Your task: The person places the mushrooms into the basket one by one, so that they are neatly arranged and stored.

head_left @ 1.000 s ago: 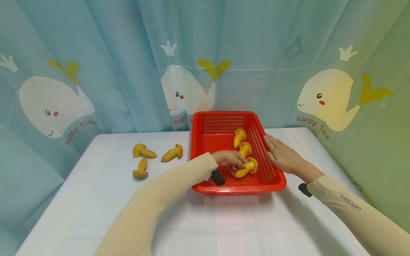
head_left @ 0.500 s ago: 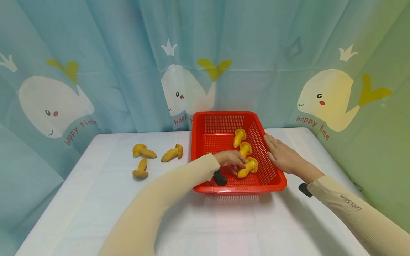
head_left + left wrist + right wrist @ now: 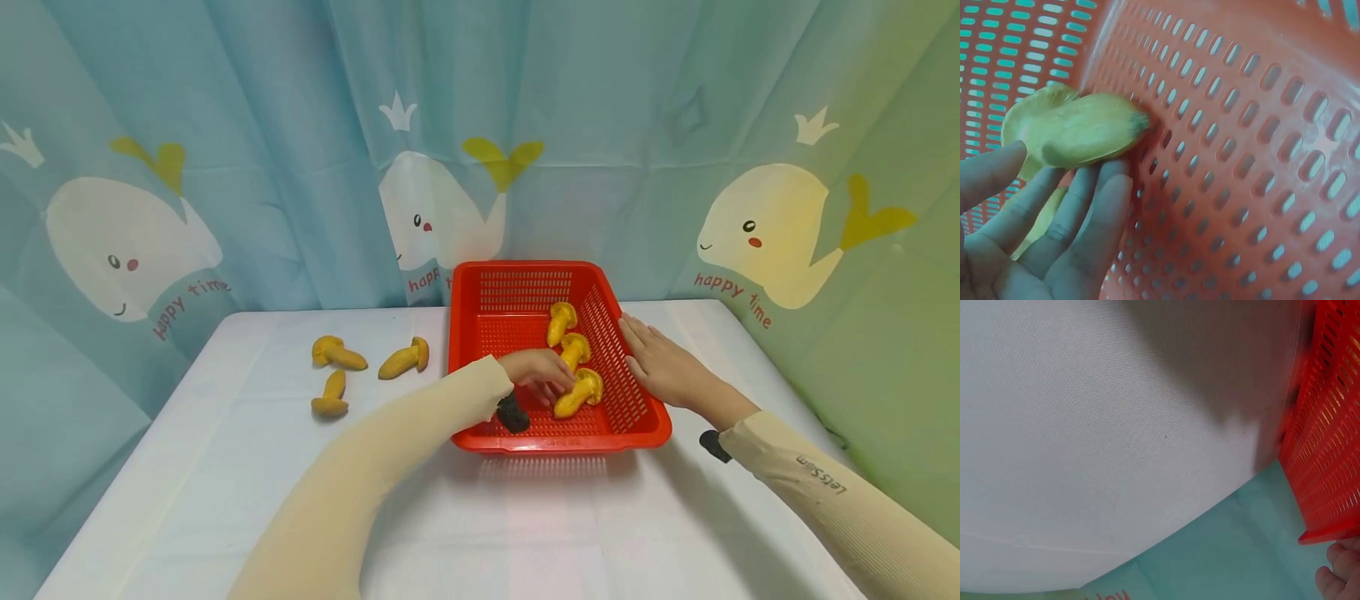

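My left hand (image 3: 537, 371) reaches into a red plastic basket (image 3: 558, 444) with slotted walls. In the left wrist view its fingers (image 3: 1107, 200) are spread and fairly straight, with the tips against or just beside the nearest yellow mushroom (image 3: 1094, 128). That mushroom lies on the basket floor, its cap towards the right wall in the head view. Behind it lie a second mushroom (image 3: 576, 348), partly hidden by the left hand, and a third (image 3: 561, 323). My right hand (image 3: 663, 364) rests with straight fingers along the basket's right rim, outside the wall.
Left of the basket, three more mushrooms lie on the white table: one (image 3: 337, 353) at the back left, one (image 3: 330, 396) in front of it, one (image 3: 405, 358) nearer the basket. A blue-green curtain (image 3: 315, 208) with whale prints hangs behind the table.
Compared with a second ago, the nearest mushroom has shifted slightly to the right in the basket, and my left hand has moved a little with it. My right hand stays on the rim.
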`<state>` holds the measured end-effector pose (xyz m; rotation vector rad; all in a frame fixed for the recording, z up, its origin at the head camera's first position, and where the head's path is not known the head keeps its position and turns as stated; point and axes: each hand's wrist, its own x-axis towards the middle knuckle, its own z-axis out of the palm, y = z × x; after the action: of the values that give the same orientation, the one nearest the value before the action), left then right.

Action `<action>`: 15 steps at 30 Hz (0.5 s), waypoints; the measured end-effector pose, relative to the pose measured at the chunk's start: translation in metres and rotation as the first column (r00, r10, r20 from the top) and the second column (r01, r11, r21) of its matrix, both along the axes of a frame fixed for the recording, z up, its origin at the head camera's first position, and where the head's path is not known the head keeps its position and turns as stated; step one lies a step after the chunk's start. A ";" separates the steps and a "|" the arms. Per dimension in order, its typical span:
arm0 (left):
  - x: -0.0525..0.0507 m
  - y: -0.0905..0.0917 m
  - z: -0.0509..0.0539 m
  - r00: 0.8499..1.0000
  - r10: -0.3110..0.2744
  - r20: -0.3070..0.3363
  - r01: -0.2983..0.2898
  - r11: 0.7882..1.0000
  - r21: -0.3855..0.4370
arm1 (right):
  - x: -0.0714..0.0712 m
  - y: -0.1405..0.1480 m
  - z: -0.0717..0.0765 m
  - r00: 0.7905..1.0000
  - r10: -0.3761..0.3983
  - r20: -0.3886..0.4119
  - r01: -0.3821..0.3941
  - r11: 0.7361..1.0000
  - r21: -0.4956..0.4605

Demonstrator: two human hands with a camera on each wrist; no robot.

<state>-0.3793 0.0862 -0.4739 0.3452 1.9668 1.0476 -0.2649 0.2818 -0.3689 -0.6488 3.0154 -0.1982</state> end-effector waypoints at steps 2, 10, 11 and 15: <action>0.017 -0.007 0.025 1.000 0.001 -0.007 -0.001 1.000 -0.004 | 0.000 0.001 0.000 1.000 0.002 0.000 -0.002 1.000 0.001; 0.071 -0.026 0.105 1.000 -0.010 -0.020 0.009 0.999 -0.047 | -0.001 0.000 0.000 1.000 0.004 0.004 -0.004 1.000 0.000; 0.069 -0.026 0.105 1.000 -0.019 -0.022 0.018 0.999 -0.045 | -0.001 0.000 0.000 1.000 0.004 0.005 -0.004 1.000 -0.001; 0.062 -0.029 0.105 0.999 -0.031 -0.017 0.030 0.999 -0.033 | -0.001 0.001 0.000 1.000 0.003 0.005 -0.003 1.000 0.003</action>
<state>-0.3175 0.0573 -0.3684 0.3670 1.9858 0.9952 -0.2657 0.2825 -0.3691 -0.6509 3.0092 -0.1950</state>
